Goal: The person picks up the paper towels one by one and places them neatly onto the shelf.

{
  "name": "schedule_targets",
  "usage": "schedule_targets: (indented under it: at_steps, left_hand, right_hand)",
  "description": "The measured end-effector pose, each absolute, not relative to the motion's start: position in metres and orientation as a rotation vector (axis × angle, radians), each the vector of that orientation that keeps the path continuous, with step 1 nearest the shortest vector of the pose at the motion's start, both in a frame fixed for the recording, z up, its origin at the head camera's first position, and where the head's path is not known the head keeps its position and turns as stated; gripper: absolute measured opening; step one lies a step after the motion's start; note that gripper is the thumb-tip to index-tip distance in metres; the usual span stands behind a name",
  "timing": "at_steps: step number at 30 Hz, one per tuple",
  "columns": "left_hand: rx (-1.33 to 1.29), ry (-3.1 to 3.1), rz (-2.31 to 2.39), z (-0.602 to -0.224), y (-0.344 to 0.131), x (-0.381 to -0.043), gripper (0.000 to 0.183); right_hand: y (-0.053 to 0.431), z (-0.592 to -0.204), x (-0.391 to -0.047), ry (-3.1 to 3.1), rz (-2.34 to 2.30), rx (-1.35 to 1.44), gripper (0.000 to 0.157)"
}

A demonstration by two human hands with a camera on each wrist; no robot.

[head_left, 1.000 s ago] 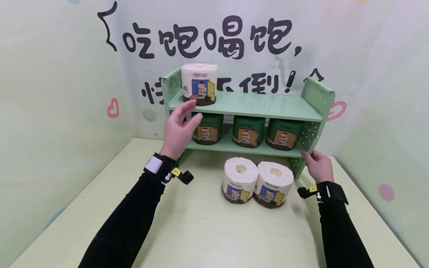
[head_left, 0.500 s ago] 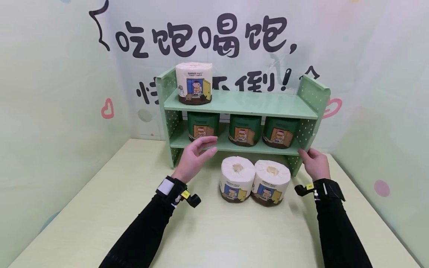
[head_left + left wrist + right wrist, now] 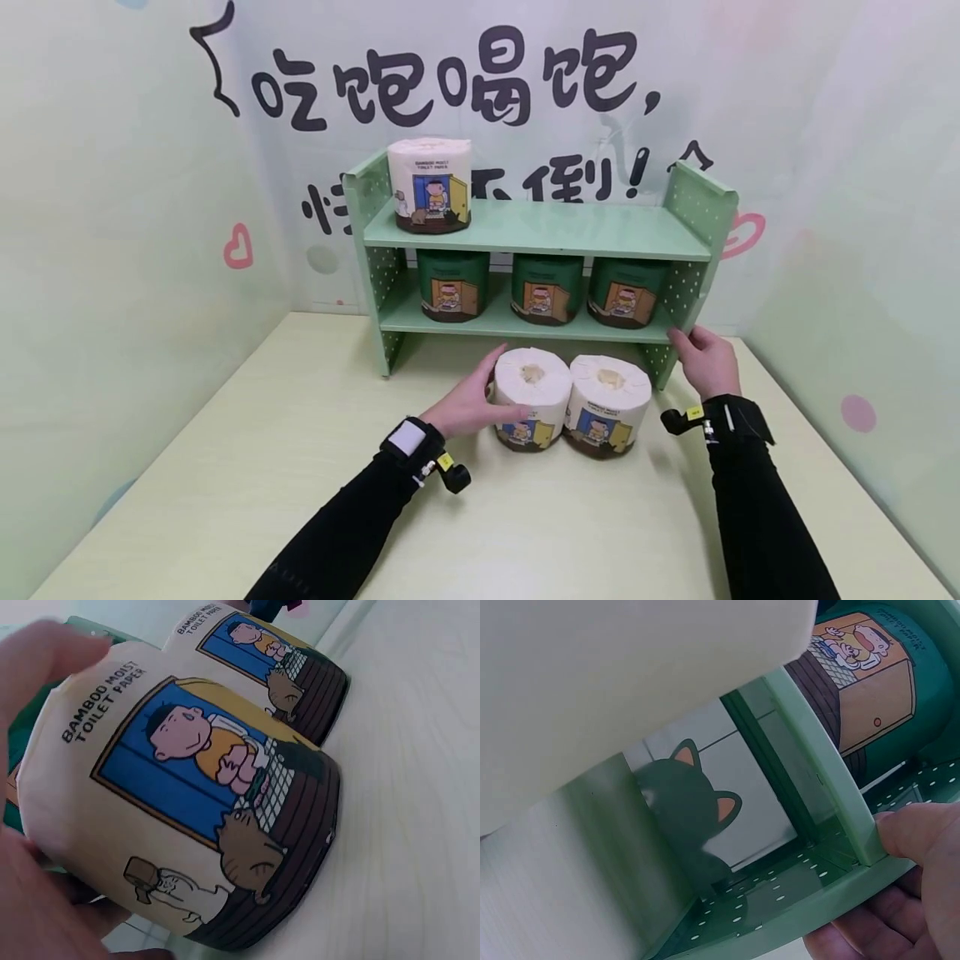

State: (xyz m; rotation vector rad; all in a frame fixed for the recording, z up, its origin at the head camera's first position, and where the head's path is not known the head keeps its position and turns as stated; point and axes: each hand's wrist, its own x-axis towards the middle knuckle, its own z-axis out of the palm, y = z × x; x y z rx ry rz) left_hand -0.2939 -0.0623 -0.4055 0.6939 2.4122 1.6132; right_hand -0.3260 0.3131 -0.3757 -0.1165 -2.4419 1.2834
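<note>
In the head view, the left hand [image 3: 468, 407] grips the left roll [image 3: 542, 392], its thumb across the front and its fingers round the left and far side. The left roll stands upright on the table [image 3: 525, 542], just beside the right roll [image 3: 607, 404], in front of the shelf [image 3: 585, 227]. The right hand [image 3: 707, 362] pinches the shelf's right end, at the lower board. Three green rolls [image 3: 453, 287] stand in a row on that board; the top roll [image 3: 430, 187], white, stands at the left end of the upper board. The table is pale, with light walls [image 3: 112, 208] round it; black lettering [image 3: 498, 75] and pink hearts [image 3: 237, 247] mark the back.

In the left wrist view, the thumb lies over the upper part of the left roll and fingers show below, partly hidden. The roll's print shows a seated figure in a blue doorway and a brown cat. The right roll is behind it, the table to the side.

In the right wrist view, the thumb presses the shelf's front edge, with fingers on the outer side of the perforated panel [image 3: 780, 900]. A cat shape [image 3: 686, 799] shows on the wall beyond.
</note>
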Motion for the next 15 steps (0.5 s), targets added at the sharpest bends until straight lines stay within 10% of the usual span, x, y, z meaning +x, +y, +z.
schedule_targets:
  at_steps: [15]
  left_hand:
    - [0.714,2.445,1.559,-0.4112,-0.0643,-0.2935,0.104]
  right_hand:
    - [0.3132,-0.3756,-0.3263,-2.444,1.287,-0.123,0.051]
